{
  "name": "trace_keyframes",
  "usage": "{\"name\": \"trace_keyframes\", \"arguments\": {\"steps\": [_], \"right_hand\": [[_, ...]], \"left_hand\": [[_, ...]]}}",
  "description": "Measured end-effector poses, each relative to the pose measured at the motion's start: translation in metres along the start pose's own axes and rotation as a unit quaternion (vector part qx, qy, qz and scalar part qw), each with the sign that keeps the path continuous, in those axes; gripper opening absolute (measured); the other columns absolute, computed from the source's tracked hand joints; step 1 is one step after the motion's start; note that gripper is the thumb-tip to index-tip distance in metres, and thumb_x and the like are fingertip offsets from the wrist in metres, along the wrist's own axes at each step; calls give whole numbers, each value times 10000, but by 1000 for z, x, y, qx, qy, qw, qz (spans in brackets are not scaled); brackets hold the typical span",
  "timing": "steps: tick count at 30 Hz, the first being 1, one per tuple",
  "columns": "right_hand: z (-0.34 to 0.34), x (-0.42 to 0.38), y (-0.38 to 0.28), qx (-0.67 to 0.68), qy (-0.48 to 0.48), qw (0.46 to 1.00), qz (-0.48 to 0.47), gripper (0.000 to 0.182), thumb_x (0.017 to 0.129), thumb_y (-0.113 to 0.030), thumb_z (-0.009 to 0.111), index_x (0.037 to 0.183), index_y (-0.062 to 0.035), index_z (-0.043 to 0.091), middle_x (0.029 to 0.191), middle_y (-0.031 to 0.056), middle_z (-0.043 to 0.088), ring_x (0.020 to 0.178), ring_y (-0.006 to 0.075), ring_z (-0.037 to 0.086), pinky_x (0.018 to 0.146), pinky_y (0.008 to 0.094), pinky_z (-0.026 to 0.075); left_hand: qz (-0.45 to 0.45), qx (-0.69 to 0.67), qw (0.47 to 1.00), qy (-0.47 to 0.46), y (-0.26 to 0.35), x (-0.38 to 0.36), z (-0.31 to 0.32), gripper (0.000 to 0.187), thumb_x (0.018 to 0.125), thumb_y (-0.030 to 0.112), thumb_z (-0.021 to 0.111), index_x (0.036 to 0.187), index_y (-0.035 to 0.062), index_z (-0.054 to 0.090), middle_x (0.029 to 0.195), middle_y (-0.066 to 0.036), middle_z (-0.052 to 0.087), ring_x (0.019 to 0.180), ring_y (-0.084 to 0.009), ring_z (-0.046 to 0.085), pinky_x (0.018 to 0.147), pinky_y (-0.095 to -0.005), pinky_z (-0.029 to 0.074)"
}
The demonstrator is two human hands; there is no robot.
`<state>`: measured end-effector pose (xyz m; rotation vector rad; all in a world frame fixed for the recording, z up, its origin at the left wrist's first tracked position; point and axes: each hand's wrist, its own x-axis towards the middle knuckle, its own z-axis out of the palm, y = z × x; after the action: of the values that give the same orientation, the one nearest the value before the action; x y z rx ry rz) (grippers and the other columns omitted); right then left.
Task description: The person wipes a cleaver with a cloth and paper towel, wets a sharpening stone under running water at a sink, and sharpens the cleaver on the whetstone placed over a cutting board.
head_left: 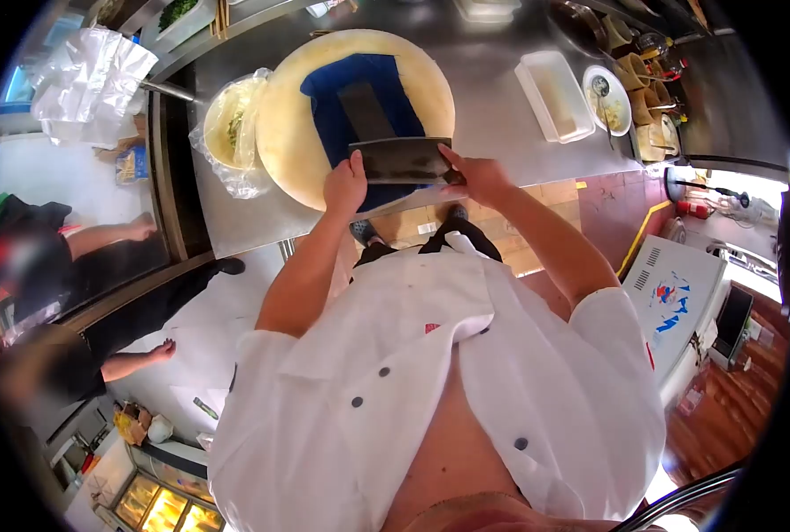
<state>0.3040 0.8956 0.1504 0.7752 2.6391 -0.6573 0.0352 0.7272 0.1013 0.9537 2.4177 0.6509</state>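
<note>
A wide dark cleaver [404, 162] lies level between my hands, over the near edge of a round cutting board [288, 115]. My right hand [482, 179] is closed around the handle end at its right. The left end of the blade is pinched in my left hand [346, 183]. Under and beyond the cleaver, a blue cloth [327, 102] is spread on the board, with a dark grey rectangular block [365, 111] on it.
Left of the board is a plastic-covered bowl [233, 124]. To the right stand a white tray [556, 96], a white bowl with a spoon [607, 99] and several containers. Another person [49, 368] is at the far left. A white appliance [674, 306] stands at right.
</note>
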Motion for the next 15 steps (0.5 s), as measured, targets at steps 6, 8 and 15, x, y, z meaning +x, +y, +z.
{"name": "trace_keyframes", "arguments": {"steps": [6, 8, 15], "right_hand": [[-18, -22, 1, -25, -49, 998, 12, 937, 924, -769, 493, 1661, -261, 212, 1056, 147, 750, 1025, 364, 708, 884, 469, 545], [-17, -11, 12, -48, -23, 999, 0, 935, 926, -777, 478, 1661, -264, 212, 1048, 149, 749, 1008, 366, 709, 866, 473, 546], [-62, 71, 11, -97, -27, 995, 2, 899, 956, -791, 410, 1663, -282, 190, 893, 147, 749, 806, 369, 723, 706, 459, 553]], "left_hand": [[7, 57, 998, -2, 3, -27, 12, 710, 1092, 531, 290, 831, 25, 715, 858, -270, 723, 846, -483, 696, 782, -581, 548], [-2, 63, 998, 8, 8, -23, 12, 716, 1094, 525, 285, 832, 19, 719, 859, -273, 723, 847, -486, 697, 786, -582, 549], [-55, 84, 995, 24, 25, 77, -16, 769, 1092, 536, 231, 942, 0, 761, 1017, -285, 729, 1012, -498, 684, 916, -581, 529]]}}
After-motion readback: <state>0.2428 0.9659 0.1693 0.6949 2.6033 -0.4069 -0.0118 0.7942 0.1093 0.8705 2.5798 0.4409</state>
